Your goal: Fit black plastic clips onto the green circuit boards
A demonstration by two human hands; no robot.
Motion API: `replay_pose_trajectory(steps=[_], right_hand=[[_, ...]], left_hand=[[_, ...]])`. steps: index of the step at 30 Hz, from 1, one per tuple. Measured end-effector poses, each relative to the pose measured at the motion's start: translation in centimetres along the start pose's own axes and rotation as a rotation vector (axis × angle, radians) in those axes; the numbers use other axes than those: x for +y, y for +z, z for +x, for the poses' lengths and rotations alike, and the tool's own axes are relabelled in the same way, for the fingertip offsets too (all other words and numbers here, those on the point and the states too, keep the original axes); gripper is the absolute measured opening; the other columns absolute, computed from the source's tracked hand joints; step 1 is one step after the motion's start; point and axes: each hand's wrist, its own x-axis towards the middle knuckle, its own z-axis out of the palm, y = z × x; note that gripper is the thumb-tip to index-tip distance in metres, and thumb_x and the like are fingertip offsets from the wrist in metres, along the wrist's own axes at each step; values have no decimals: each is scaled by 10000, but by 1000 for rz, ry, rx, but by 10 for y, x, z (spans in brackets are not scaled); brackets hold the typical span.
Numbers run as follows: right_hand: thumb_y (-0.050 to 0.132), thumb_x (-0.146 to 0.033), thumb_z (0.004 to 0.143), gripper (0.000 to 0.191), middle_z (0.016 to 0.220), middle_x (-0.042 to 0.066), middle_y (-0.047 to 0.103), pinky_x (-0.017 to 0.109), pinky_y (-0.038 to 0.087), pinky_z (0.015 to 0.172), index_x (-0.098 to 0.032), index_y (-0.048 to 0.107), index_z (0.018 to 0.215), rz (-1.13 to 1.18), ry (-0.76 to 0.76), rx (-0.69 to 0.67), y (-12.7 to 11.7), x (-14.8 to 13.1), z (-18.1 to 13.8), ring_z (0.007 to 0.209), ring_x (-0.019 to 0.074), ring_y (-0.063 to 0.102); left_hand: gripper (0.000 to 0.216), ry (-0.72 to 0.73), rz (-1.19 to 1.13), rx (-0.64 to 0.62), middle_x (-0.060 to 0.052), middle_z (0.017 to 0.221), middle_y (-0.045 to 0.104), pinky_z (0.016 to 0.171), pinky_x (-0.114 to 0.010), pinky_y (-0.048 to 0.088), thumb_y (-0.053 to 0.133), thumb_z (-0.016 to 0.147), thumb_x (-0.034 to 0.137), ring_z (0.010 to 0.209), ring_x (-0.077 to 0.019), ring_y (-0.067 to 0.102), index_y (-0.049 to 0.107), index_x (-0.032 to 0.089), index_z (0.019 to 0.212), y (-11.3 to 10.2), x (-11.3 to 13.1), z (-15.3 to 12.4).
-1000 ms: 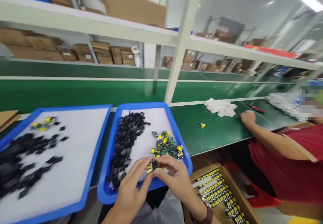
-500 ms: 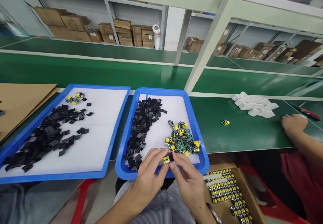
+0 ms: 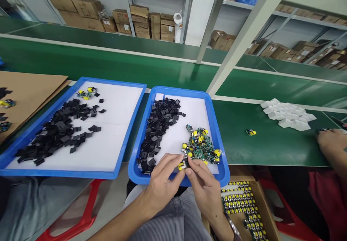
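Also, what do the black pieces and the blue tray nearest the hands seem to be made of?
Black pieces: thin, flat, mostly matte with grey sheen; perhaps plastic or foam, I cannot tell. Blue tray: probably moulded plastic, semi-glossy, judging by its smooth, rounded rim.

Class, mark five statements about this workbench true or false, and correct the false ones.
1. The left hand and right hand hold one small part between them. True.
2. In the blue tray near them, black pieces lie right of the circuit boards. False: they lie left.
3. White pieces sit inside a blue tray. False: they lie on the green bench.
4. A lone component lies on the green bench. True.
5. A cardboard box holds rows of yellow components. True.
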Motion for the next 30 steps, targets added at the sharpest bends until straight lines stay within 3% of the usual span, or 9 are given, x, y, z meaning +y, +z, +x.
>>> replay_pose_trajectory(steps=[7,15,21,30], right_hand=[[648,-140,1001,367,1046,70,733,299,618,825,-288,749,1321,-60,-70,39,4,-2,-1,946,190,702],[636,-103,1001,418,1037,50,707,255,603,791,-318,727,1349,-60,-83,-8,1,-8,0,939,166,686],[578,-68,1018,444,1034,69,688,289,598,813,-286,705,1383,-90,-157,18,10,-7,-3,950,177,680],[689,-129,975,328,1123,68,727,340,615,878,-324,788,1219,63,-20,-12,0,-1,-1,1049,211,698]], left_hand=[[511,15,8,14,-92,1134,739,912,-372,646,677,905,-22,1034,-211,725,656,211,1360,0,1,1],[499,42,-15,31,-97,1139,751,883,-361,663,689,903,2,1023,-217,741,659,213,1355,-2,2,3],[490,50,17,52,-105,1136,751,893,-394,648,663,905,-16,1024,-221,726,662,204,1343,1,0,0],[429,-110,-68,-32,-69,1132,773,925,-330,632,687,895,8,1044,-200,744,703,226,1264,-8,6,7]])
